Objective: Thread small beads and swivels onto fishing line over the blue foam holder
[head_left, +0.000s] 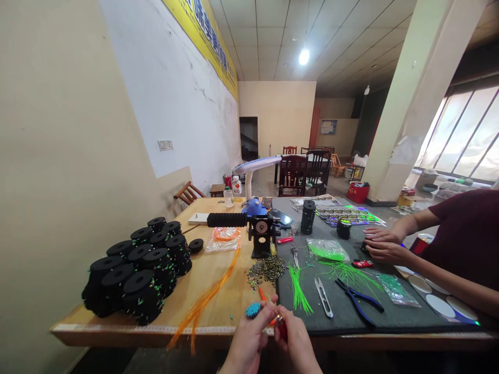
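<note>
At your far left a stack of black foam spools (136, 270) sits on the wooden tabletop (218, 291), with one loose spool (195, 245) just beside it. Long orange strands (206, 298) run from a clear bag (224, 240) down toward the tabletop's near edge. Behind them stands a black winding device (260, 235) with a foam-covered handle (226, 219) pointing left, and a pile of small dark beads (267, 270) lies in front of its base. Your left hand (249, 340) is at the near edge, its grip pinched closed on a thin orange piece (273, 318), with a small blue toothed disc (253, 310) touching its fingertips. Your right hand (297, 340) meets it, fingers curled shut around something red (283, 331) that is too hidden to name. Further right, on the dark mat (343, 311), lie green strands (298, 291), thread snips (324, 297) and blue-handled pliers (358, 300). At the far right another person's hands (384, 244) rest on the mat near a red item (362, 264).
</note>
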Action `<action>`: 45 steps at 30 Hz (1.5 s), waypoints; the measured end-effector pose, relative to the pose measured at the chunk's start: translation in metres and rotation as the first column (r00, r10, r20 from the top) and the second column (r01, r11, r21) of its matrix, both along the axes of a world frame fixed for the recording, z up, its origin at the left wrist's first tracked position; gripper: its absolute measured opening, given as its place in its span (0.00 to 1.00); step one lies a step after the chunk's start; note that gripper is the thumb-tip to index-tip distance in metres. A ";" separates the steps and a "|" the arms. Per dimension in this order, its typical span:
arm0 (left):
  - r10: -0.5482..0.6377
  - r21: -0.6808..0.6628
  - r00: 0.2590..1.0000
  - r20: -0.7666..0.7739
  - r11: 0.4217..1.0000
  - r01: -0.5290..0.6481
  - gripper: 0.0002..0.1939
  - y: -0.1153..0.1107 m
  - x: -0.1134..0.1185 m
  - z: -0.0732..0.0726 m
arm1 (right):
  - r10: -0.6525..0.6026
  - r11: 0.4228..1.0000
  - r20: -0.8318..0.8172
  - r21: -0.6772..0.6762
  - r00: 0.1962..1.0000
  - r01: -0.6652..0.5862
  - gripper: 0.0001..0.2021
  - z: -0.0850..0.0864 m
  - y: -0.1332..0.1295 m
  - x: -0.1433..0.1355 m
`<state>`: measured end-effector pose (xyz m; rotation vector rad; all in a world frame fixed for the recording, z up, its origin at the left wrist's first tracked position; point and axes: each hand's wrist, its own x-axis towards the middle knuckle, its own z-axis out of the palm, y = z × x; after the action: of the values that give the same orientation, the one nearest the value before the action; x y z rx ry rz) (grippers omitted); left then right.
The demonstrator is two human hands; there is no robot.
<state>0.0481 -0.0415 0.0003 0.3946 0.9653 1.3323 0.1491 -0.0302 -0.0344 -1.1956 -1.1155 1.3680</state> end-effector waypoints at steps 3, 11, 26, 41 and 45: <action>0.022 0.003 1.000 0.000 1.000 -0.022 0.16 0.000 0.000 -0.001 | -0.050 0.996 -0.080 -0.084 0.996 0.043 0.30 -0.004 0.005 0.002; -0.071 -0.075 0.989 0.129 0.994 0.081 0.08 0.001 -0.007 0.001 | -0.192 0.978 0.190 0.115 0.963 0.172 0.33 0.013 0.003 0.048; -0.134 -0.191 0.953 0.271 0.963 0.189 0.03 0.000 -0.007 -0.007 | -0.593 0.804 0.805 0.594 0.023 -0.032 0.11 -0.025 0.048 0.156; -0.042 0.195 0.803 -0.594 0.961 0.194 0.16 -0.022 -0.039 -0.026 | -0.455 0.690 0.726 0.653 0.515 -0.312 0.05 -0.020 -0.032 0.086; -0.038 0.212 0.790 -0.612 0.954 0.210 0.17 -0.027 -0.038 -0.035 | -0.542 0.594 0.687 0.721 0.484 -0.357 0.08 -0.036 -0.029 0.070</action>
<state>0.0100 -0.0685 -0.0349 1.1339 1.2541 1.2343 0.2192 -0.0596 -0.0706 -1.1691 -2.0458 -0.1742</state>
